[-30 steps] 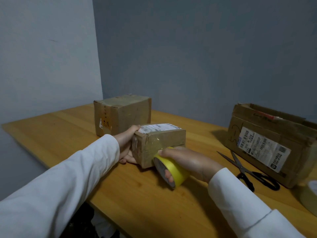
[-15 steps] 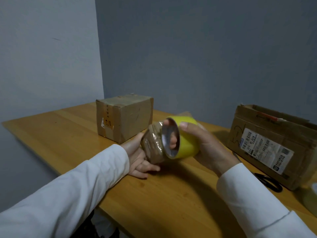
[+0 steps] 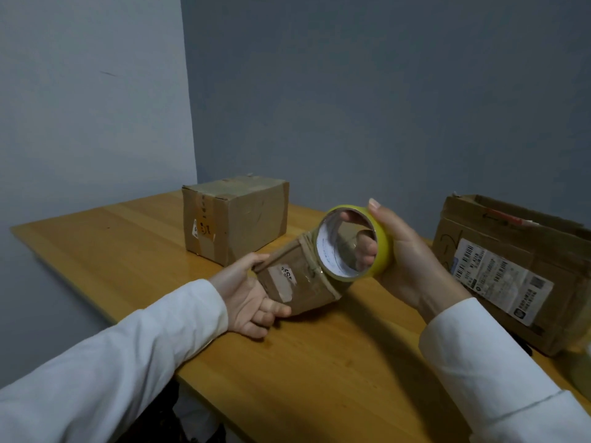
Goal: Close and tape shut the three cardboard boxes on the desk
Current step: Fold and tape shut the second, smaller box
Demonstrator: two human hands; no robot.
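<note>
A small cardboard box (image 3: pixel 294 279) is tilted up off the wooden desk (image 3: pixel 128 244), its underside turned toward me. My left hand (image 3: pixel 249 298) holds its near end from below, fingers curled under it. My right hand (image 3: pixel 396 251) grips a yellow tape roll (image 3: pixel 355 244) pressed against the box's far end, fingers through the core. A medium closed box (image 3: pixel 236 219) stands behind at the left. A larger box (image 3: pixel 511 266) with a white shipping label sits at the right, its top flaps not flat.
Walls close off the back and left of the desk. A pale second tape roll (image 3: pixel 583 362) shows at the right edge. The desk's front edge runs diagonally below my arms.
The small box was lifted from lying flat and tipped up. My right hand carried the tape roll from the box's lower front up to its far end.
</note>
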